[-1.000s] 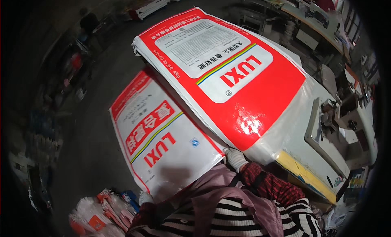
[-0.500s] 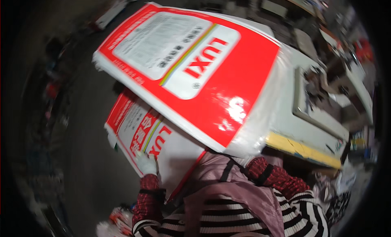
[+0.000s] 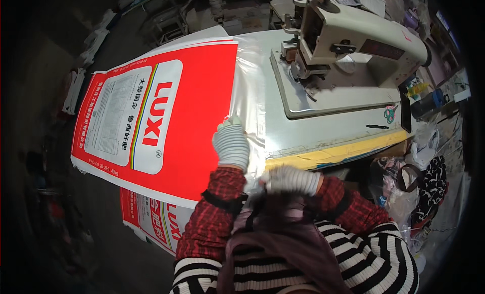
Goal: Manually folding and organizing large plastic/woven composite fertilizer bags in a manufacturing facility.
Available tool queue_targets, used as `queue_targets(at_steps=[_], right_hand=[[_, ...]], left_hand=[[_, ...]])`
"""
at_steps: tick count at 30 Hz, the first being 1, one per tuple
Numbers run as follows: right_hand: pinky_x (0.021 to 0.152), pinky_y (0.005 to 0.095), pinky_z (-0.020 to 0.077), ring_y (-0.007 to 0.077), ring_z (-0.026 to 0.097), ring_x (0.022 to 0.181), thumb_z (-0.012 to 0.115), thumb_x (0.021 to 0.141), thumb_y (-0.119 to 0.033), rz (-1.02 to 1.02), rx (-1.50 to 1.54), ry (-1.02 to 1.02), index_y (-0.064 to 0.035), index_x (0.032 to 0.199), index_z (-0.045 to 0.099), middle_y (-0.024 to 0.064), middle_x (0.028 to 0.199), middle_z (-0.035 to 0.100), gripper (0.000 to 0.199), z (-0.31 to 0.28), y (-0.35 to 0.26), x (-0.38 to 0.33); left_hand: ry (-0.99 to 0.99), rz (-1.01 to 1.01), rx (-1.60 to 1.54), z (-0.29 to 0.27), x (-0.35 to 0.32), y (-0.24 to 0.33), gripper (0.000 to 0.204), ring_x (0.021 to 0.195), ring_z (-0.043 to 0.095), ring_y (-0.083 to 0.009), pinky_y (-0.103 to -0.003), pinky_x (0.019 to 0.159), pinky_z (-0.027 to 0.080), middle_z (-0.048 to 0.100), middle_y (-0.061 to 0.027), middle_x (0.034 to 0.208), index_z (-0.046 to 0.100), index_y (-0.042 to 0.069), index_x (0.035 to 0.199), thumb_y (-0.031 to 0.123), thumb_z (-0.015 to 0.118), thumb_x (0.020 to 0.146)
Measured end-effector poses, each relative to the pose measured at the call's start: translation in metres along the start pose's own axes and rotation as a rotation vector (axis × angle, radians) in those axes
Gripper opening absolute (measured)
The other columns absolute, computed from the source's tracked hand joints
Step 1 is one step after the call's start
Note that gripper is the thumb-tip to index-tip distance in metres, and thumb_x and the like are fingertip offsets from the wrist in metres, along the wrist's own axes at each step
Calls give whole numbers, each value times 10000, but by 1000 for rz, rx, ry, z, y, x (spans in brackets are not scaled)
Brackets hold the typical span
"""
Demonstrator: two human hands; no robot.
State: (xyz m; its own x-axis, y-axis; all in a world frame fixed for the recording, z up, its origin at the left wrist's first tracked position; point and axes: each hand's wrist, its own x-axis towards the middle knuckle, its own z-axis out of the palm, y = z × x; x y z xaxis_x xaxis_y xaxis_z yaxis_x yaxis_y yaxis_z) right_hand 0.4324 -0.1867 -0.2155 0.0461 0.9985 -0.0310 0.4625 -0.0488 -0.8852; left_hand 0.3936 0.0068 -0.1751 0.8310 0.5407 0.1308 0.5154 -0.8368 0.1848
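Here, red sack [image 3: 197,117] under left hand [image 3: 231,145]

Two red-and-white printed sacks [image 3: 166,122] are lying here, one sewing machine [image 3: 353,46] is sitting, and two gloved hands [image 3: 231,145] are showing.

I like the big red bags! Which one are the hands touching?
The upper bag, spread on the sewing table. Both gloved hands, left hand and right hand, rest on it. The other bag lies underneath, mostly hidden.
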Motion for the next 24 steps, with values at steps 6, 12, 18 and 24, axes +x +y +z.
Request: queue_targets(at_steps=[6,12,18,24], right_hand=[[512,213,385,80,446,545,500,912,-169,206,904,471,62,1105,496,19,644,511,301,-64,21,36],[431,221,346,89,423,483,512,811,-74,337,1118,774,7,1054,501,34,631,514,257,-79,10,69],[464,191,399,76,510,570,561,874,-242,377,988,707,8,1061,523,36,695,563,315,-79,3,71],[425,240,341,78,427,439,632,791,-326,478,685,361,-62,619,589,-2,499,487,318,-85,-20,99]], left_hand=[[65,-105,-153,8,0,-2,349,863,588,-310,-429,722,485,613,-143,913,537,-9,1037,147,666,753],[-88,12,63,-10,2,4,451,862,570,-300,-402,700,495,600,-128,900,487,13,1110,170,683,734],[83,-8,-324,20,0,-47,131,676,598,-308,-376,636,479,607,-149,743,599,18,865,147,591,852],[79,-18,-346,14,-4,-42,151,695,603,-346,-441,640,470,599,-185,729,598,38,862,180,549,876]])
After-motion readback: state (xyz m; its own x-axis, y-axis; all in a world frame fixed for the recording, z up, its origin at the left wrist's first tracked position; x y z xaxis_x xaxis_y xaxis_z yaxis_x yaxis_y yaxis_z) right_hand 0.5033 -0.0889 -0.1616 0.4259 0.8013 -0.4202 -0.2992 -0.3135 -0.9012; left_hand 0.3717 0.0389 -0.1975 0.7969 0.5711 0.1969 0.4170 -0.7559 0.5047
